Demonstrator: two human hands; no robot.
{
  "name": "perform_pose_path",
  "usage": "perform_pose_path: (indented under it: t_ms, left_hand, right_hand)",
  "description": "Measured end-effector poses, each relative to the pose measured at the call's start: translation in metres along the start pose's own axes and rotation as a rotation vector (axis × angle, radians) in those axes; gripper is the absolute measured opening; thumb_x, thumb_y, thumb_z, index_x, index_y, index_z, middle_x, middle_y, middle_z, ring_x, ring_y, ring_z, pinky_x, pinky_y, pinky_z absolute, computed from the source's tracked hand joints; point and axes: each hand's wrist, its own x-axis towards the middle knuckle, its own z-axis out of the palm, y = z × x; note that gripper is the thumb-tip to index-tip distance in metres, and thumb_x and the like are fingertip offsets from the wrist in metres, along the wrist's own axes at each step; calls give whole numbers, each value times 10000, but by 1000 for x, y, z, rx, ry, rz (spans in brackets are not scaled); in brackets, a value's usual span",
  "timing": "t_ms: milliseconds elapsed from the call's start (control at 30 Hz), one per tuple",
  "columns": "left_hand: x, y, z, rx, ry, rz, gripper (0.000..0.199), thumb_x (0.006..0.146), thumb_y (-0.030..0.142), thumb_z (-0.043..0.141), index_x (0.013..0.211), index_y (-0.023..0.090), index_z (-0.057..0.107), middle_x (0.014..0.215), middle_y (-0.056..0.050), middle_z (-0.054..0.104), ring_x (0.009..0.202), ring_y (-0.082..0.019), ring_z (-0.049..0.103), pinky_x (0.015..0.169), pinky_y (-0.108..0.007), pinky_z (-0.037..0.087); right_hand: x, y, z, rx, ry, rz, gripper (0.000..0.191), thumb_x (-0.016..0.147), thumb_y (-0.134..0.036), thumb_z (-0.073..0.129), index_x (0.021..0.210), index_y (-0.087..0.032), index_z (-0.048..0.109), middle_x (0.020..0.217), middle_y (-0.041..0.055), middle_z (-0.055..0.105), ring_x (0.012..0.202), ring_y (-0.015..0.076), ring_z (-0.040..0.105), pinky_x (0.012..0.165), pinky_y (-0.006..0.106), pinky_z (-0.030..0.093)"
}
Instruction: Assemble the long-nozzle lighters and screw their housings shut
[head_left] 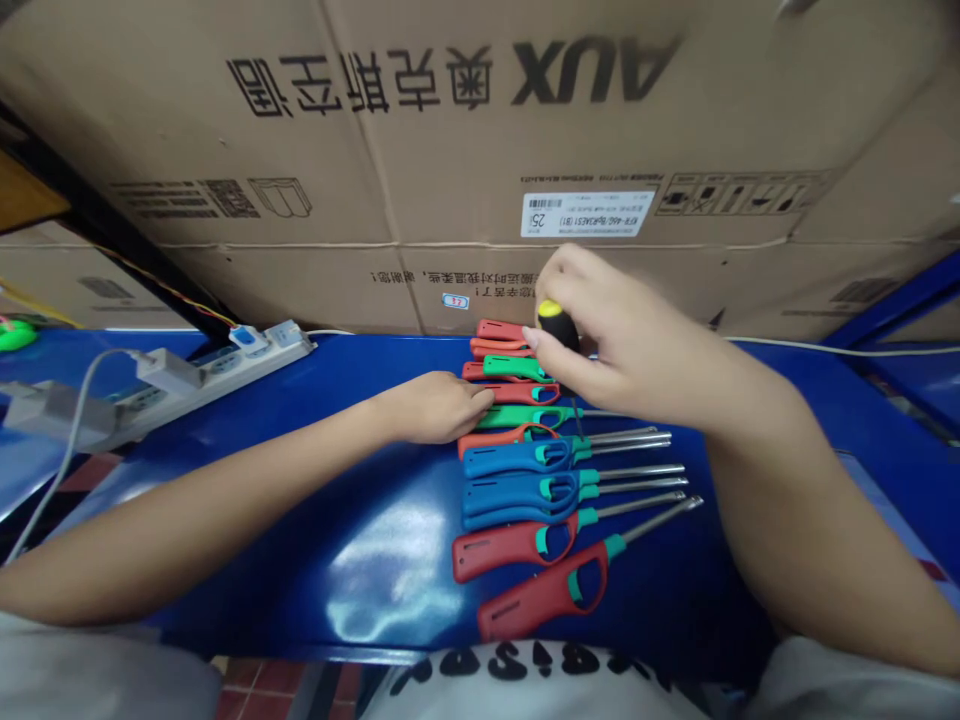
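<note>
Screwdriver (559, 330) with a black-and-yellow handle is pinched upright in the right hand (622, 335), its tip among utility lighters (517, 457) fanned across the blue bench (375, 560), while a red lighter (525, 393) is held down by the left hand (439, 407).

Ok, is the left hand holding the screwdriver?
No, the right hand holds the screwdriver; the left hand rests on a red lighter.

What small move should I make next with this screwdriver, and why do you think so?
Probably lower the screwdriver slowly until its tip seats on the blue lighter just beneath it. Your right hand holds it nearly upright with the tip right over that lighter's green collar, and your left hand rests on the row of lighters, steadying them.
</note>
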Motion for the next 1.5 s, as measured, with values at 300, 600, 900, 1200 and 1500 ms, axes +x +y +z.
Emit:
perform_pose_path:
  t_ms: [300, 600, 900, 1200, 1500]
  left_hand:
    - [2, -5, 10, 87, 57, 21, 369, 1072, 308, 386, 827, 169, 624, 841, -80, 725, 711, -200, 669, 609, -300, 416]
    - [1, 2, 9, 68, 43, -95, 377, 1071, 357, 410, 868, 160, 659, 842, -94, 734, 736, -208, 672, 598, -281, 392]
    - [4, 7, -7, -21, -39, -199, 368, 1033, 386, 400, 852, 199, 660, 775, -63, 712, 610, -200, 634, 562, -288, 356]
    - [5, 9, -10, -77, -99, -217, 352, 997, 324, 416, 751, 197, 634, 736, -57, 699, 611, -186, 621, 554, -281, 333]
    - [-38, -29, -21, -308, 76, -424, 311, 967, 413, 443, 997, 196, 663, 952, -62, 727, 765, -202, 643, 674, -283, 428]
  right_hand:
    - [-71, 36, 46, -157, -384, 307, 164, 1028, -236, 384, 938, -184, 511, 983, 87, 569, 786, 193, 529, 669, 311, 383]
    - [-106, 49, 57, -155, -390, 340, 248, 962, -134, 399, 1077, -201, 608, 1077, 71, 657, 889, 198, 613, 701, 281, 386]
    - [-106, 42, 51, -48, -408, 302, 130, 936, -186, 484, 967, -188, 610, 938, 55, 680, 762, 170, 553, 669, 275, 355]
    - [-110, 46, 51, -65, -397, 299, 173, 950, -212, 467, 1010, -178, 626, 981, 76, 679, 809, 192, 592, 680, 290, 382]
    - [-114, 56, 54, -162, -351, 327, 206, 962, -239, 479, 1084, -188, 638, 1132, 109, 644, 819, 202, 624, 688, 316, 438]
